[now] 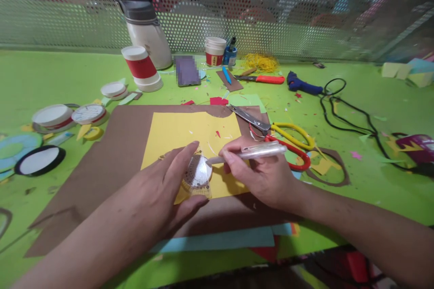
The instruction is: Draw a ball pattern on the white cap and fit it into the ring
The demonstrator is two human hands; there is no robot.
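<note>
The left hand [166, 185] lies flat on the yellow paper [183, 137], fingers spread and pressing down a small round clear protractor [197, 174] near the sheet's near edge. The right hand [259, 174] is closed around a pale pen [252, 152], held almost level, its tip touching the right rim of the protractor. The two hands are close together, just apart, with the protractor between them.

The yellow paper rests on a larger brown sheet [111, 162], which covers the middle of the green desk [373, 180]. A blue strip of paper [220, 240] pokes out from under the brown sheet's near edge.

Just right of the right hand and a little farther away lie scissors with yellow handles [291, 133] and scissors with red handles [298, 156], their blades pointing left over the brown sheet. Farther right, a black cord [352, 119] snakes across the desk from a blue glue gun [301, 85]. An orange-handled knife [264, 79] lies beside it, with a tangle of yellow shreds [259, 62] behind.

At the far middle stand a white thermos [145, 27], a red-banded paper cup [141, 67], another paper cup [214, 51] and a small blue bottle [230, 54]. On the left lie several tape rolls and round lids [54, 117]. A perforated metal screen [271, 4] closes off the far side.
</note>
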